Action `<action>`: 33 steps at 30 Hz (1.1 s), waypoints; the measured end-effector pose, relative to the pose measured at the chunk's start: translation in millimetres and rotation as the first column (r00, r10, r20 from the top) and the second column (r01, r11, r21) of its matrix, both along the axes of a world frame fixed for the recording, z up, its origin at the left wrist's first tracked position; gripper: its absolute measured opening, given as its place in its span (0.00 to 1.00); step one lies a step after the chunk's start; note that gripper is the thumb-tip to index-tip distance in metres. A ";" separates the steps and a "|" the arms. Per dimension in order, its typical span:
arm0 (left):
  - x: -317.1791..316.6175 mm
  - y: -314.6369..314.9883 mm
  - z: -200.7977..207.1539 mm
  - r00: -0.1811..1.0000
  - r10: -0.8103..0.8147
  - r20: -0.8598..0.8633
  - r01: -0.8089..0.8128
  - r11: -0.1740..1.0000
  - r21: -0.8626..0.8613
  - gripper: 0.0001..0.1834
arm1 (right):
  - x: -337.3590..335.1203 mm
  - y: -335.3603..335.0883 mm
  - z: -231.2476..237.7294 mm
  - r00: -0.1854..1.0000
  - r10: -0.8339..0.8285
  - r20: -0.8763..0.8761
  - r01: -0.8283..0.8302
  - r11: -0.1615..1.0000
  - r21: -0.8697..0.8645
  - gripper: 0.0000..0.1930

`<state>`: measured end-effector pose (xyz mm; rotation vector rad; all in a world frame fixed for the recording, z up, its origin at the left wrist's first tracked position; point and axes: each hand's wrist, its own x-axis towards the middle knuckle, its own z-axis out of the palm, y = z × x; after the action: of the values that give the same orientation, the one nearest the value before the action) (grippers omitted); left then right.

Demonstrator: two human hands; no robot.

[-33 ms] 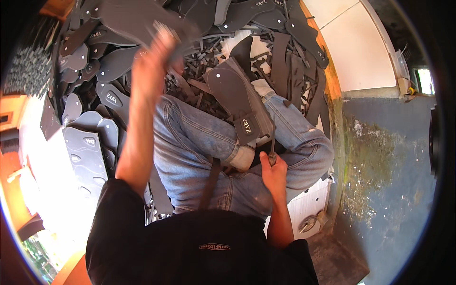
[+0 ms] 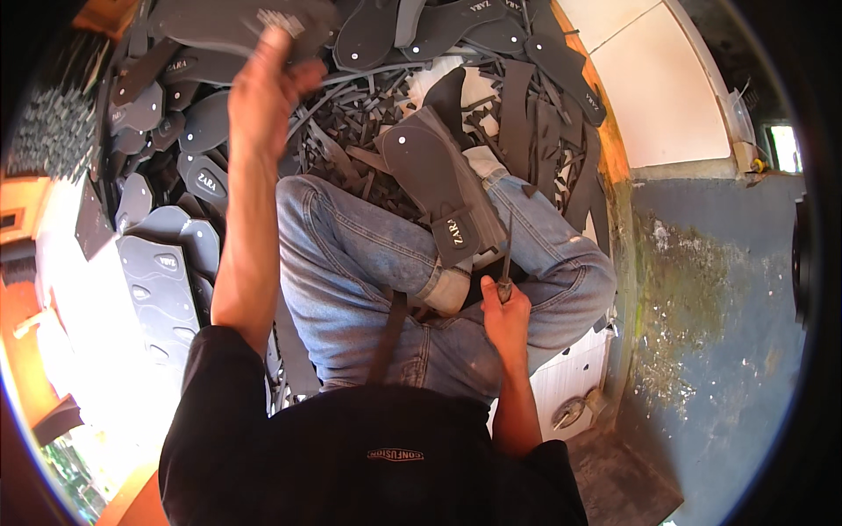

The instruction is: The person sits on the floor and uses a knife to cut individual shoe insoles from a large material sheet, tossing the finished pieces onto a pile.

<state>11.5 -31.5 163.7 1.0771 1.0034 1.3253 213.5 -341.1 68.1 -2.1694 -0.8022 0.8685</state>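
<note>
My left hand [image 2: 261, 101] is raised at the upper left, fingers stretched and thumb apart. Its fingertips overlap the near edge of a dark grey foam sole piece [image 2: 219, 24], slightly blurred, on the far pile; whether they touch it I cannot tell. Low over my lap, my right hand [image 2: 507, 320] is wrapped round the handle of a knife [image 2: 509, 250], its narrow blade pointing away from me. Between my crossed legs a dark sole piece [image 2: 421, 162] with a white dot and pale print lies tilted on a grey slab [image 2: 481, 206]. A thin dark strip crosses its near end.
Many dark sole pieces [image 2: 203, 180] are heaped on the left and far side. Narrow foam offcuts [image 2: 351, 114] cover the floor ahead. A stack of soles [image 2: 158, 285] stands in bright light at left. On the right are a wooden edge [image 2: 611, 145] and a stained blue wall [image 2: 702, 307].
My left hand has moved slightly left and its fingers have spread. The sole piece by it has shifted up and left onto the pile. My right hand with the knife has barely moved.
</note>
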 end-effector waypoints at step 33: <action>45.8 -237.9 -63.1 0.944 0.041 0.328 0.214 0.678 -0.703 0.19 | 10.1 -62.9 48.0 0.966 0.236 -0.108 -0.240 0.970 -0.027 0.20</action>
<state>57.3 -269.4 100.6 0.2648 1.0735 0.8295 223.7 -404.0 116.1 -2.0703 -1.0154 1.1168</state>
